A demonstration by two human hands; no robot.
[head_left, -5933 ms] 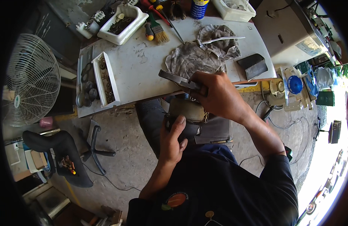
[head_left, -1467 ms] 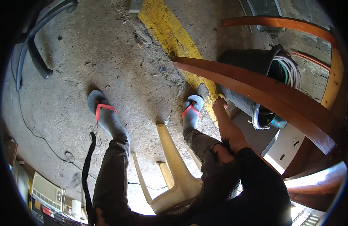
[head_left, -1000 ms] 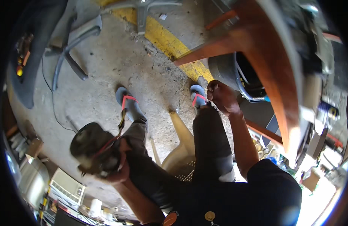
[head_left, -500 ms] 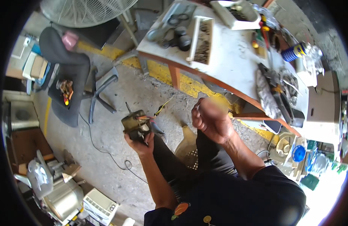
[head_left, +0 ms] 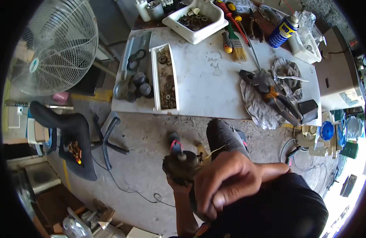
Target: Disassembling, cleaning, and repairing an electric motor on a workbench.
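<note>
In the head view, my left hand [head_left: 174, 184] holds a dark, grimy motor [head_left: 174, 166] from below, its short shaft upward, with thin wire beside it; most of that hand is hidden behind the motor. My right hand [head_left: 227, 180] is closed, close to the camera and just right of the motor, thumb curled toward the fingers; I cannot make out what, if anything, lies between them. Beyond my knee, large pliers with orange and black handles [head_left: 273, 95] lie on a stained cloth [head_left: 252, 113] on the white tabletop [head_left: 203, 91], beside a dark block [head_left: 307, 111].
The table holds a tray of washers [head_left: 153, 75], a white tub [head_left: 194, 36], a brush [head_left: 237, 47], screwdrivers and a blue spray can [head_left: 282, 33]. A pedestal fan [head_left: 54, 51] and office chair [head_left: 76, 127] stand left. Cords [head_left: 135, 190] cross the floor.
The view has swung from the floor back to square with the table. My left hand has brought the motor rightward; my right hand has come lower and curled. The pliers now lie on the cloth.
</note>
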